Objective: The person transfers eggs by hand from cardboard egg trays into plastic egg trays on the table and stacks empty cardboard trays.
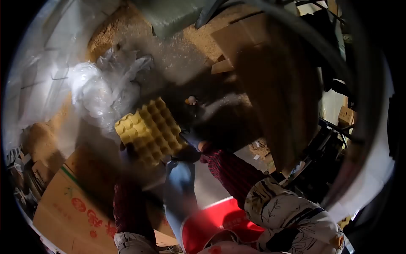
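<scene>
A yellow egg tray [154, 131] with rows of cups is held in front of me, tilted a little. My right hand [192, 140], in a dark glove, grips its right edge. In deep shadow at the tray's left lower side, my left hand [127, 153] closes on the edge; its fingers are hard to see. Rounded shapes show in the upper left cups, but I cannot tell whether they are eggs. Beyond the tray, a small pale thing with an orange-yellow patch [191, 100], like a broken egg, lies on the floor.
Crumpled clear plastic [99, 89] lies ahead on the left. A cardboard box with red print [72, 207] stands at lower left. Large brown cardboard [275, 84] rises on the right, with a dark metal frame [304, 163] beside it. Sawdust-like material [110, 34] lies farther off.
</scene>
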Demonstrator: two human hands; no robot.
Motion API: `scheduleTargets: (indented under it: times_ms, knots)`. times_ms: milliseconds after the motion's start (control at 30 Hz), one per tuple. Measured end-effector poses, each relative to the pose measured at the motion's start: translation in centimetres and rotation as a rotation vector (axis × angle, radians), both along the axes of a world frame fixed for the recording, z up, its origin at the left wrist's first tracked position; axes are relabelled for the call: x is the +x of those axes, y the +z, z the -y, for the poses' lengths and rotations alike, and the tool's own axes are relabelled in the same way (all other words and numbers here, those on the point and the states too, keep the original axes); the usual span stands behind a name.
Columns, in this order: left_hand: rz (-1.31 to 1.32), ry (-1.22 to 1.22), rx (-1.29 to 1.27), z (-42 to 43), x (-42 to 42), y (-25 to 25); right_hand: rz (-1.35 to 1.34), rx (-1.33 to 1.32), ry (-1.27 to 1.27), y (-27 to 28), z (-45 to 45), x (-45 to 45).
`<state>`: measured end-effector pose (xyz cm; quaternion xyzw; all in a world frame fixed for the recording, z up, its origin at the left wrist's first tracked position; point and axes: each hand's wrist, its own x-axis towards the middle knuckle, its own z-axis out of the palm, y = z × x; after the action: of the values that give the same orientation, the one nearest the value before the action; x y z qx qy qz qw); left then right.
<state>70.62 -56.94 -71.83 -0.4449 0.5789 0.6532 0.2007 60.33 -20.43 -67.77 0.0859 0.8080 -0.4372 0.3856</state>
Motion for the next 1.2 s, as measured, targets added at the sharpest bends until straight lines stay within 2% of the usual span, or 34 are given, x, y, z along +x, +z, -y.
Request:
scheduleTargets:
  times_ms: [33,100,133,167,200,233,267,300,333,367,400,433,500,533,567,600,667,700,733,767,800,833,867,900,933,967,1033,1067,1133,1167,1200]
  knots:
    - [-0.042,0.198,0.124,-1.6,-1.8,0.2,0.017,0.053,-0.017,-3.7,-0.5,0.4]
    - [-0.164,0.197,-0.289,-5.5,-5.8,0.6,0.025,0.256,-0.157,-11.6,-2.7,0.9]
    - [-0.233,-0.027,-0.820,-7.1,-7.0,-0.1,0.029,0.343,-0.209,-14.4,-3.6,0.2]
    - [-0.333,-0.256,-1.090,-8.4,-8.6,-0.5,-0.056,0.333,-0.224,-15.2,-4.7,-1.0]
    - [-0.478,-0.417,-1.086,-11.1,-9.5,-0.4,-0.141,0.323,-0.236,-15.7,-5.8,-2.3]
    - [-0.507,-0.524,-0.955,-13.6,-9.0,-4.1,-0.139,0.323,-0.223,-14.6,-5.6,-4.5]
    - [-0.427,-0.492,-0.532,-17.4,-9.9,-5.4,0.038,0.327,-0.386,-12.8,-5.1,-7.2]
    - [-0.386,-0.548,-0.438,-21.0,-11.4,-5.1,0.221,0.331,-0.552,-12.3,-4.8,-8.8]
    - [-0.382,-0.508,-0.323,-23.7,-12.8,-8.1,0.226,0.338,-0.547,-15.6,-5.3,-8.5]
    - [-0.395,-0.434,-0.324,-26.2,-13.4,-11.8,0.100,0.340,-0.606,-20.4,-6.2,-7.7]
    - [-0.406,-0.367,-0.327,-27.5,-13.7,-15.0,-0.051,0.327,-0.467,-19.1,-6.0,-8.2]
    - [-0.409,-0.364,-0.322,-28.0,-14.3,-15.8,-0.209,0.321,-0.333,-17.6,-5.7,-8.7]
    - [-0.371,-0.574,-0.421,-28.6,-15.1,-17.2,-0.199,0.271,-0.411,-19.9,-2.7,-7.5]
    - [-0.358,-0.583,-0.418,-27.9,-14.2,-16.5,-0.181,0.220,-0.496,-20.8,-0.6,-6.2]
    - [-0.316,-0.436,-0.283,-25.8,-13.8,-14.4,-0.052,0.014,-0.575,-20.8,1.5,-5.1]
    - [-0.268,-0.287,-0.154,-23.3,-12.9,-11.8,0.083,-0.196,-0.647,-19.9,3.2,-3.6]
    - [-0.198,-0.400,-0.312,-17.2,-10.5,-5.1,0.526,-0.506,-0.685,-13.0,6.5,-2.7]
    - [-0.144,-0.278,-0.280,-14.4,-7.5,-4.2,0.569,-0.563,-0.715,-12.1,7.0,-1.5]
    - [-0.082,-0.155,-0.256,-11.2,-4.0,-3.6,0.471,-0.309,-0.750,-14.7,7.2,1.0]
    - [0.016,-0.217,-0.329,-7.5,-0.9,-3.3,0.284,-0.367,-0.809,-15.0,5.8,2.0]
    - [0.095,-0.275,-0.389,-4.2,1.1,-3.3,0.096,-0.429,-0.851,-15.3,4.5,2.9]
    - [0.310,-0.318,-0.498,-1.8,2.0,-3.1,0.093,-0.189,-0.739,-13.4,3.1,3.2]
    - [0.265,-0.185,-0.603,0.0,4.0,-4.2,0.240,-0.093,-0.571,-13.0,0.7,4.6]
    - [0.098,-0.390,-0.865,2.0,6.5,-6.6,0.043,-0.044,-0.531,-12.8,-0.5,7.3]
    - [0.038,-0.276,-0.651,2.9,8.3,-10.5,0.354,0.173,-0.365,-13.2,-2.3,9.5]
    - [0.000,-0.152,-0.443,3.6,9.7,-14.0,0.300,0.091,-0.228,-10.5,-3.8,9.8]
    - [0.046,-0.144,-0.480,1.6,9.4,-17.8,0.200,-0.025,0.029,-7.1,-6.7,10.7]
    - [0.133,0.003,-0.545,-1.1,7.8,-15.5,0.251,0.086,0.065,-2.2,-6.8,8.2]
    - [0.225,-0.089,-0.659,-2.5,7.0,-14.6,0.300,0.034,0.062,1.2,-8.6,7.2]
    - [0.199,-0.068,-0.598,-3.5,6.5,-13.7,0.263,-0.059,-0.151,-0.9,-10.7,10.5]
    - [0.182,-0.052,-0.543,-4.1,6.7,-12.6,0.291,-0.097,-0.188,2.7,-11.3,8.8]
